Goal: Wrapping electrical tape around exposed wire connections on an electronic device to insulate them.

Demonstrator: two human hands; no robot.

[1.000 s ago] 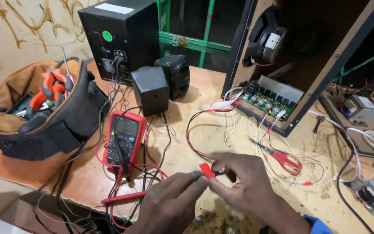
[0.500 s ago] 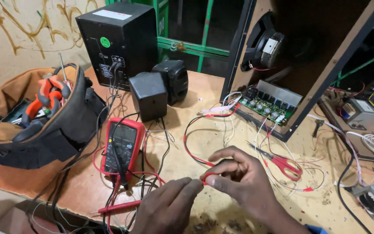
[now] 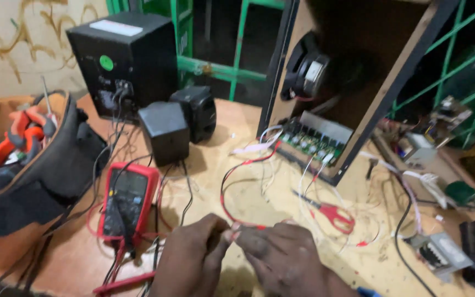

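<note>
My left hand [image 3: 193, 256] and right hand [image 3: 281, 258] have drawn together since a moment ago, fingertips now pinching the end of the red wire [image 3: 226, 187] low over the counter [image 3: 248, 181]; the red tab I held is hidden now. I count one multimeter [image 3: 125, 201], one pair of scissors [image 3: 331, 212], three black speakers.

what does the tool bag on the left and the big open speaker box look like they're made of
Tool bag: looks like woven fabric, tan with black panels; matte, and its rim sags softly. Open speaker box: probably wood or fibreboard; the cut edge shows pale and raw, the faces dark and dull. The exact board type can't be told.
</note>
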